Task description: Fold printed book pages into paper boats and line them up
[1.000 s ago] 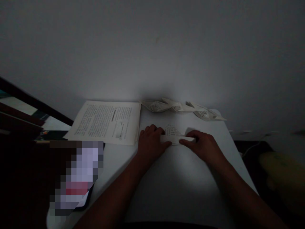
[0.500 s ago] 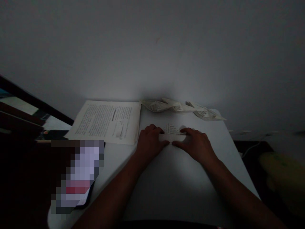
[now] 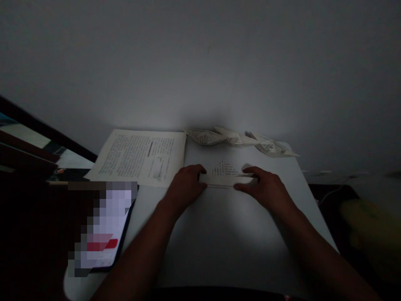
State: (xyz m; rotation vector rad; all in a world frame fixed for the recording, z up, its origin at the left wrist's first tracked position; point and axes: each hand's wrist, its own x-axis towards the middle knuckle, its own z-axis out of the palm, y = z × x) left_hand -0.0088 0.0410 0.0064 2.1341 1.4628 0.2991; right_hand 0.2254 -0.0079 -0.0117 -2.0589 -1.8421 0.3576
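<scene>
A folded sheet of printed paper [image 3: 224, 172] lies on the white table [image 3: 225, 234], shaped as a triangle above a folded-up white strip along its bottom edge. My left hand [image 3: 184, 188] presses the strip's left end with curled fingers. My right hand [image 3: 266, 189] presses the strip's right end, its fingers laid along the fold. Both forearms reach in from the bottom of the view.
An open printed book [image 3: 140, 156] lies at the table's back left. Several folded paper boats [image 3: 241, 140] line the back edge against the wall. A phone [image 3: 105, 225] with a lit, blurred screen rests at the front left. A dark yellowish object [image 3: 369, 225] sits off the table's right side.
My hands have slid apart along the folded strip, left hand going left and right hand going right, so more of the paper triangle shows between them.
</scene>
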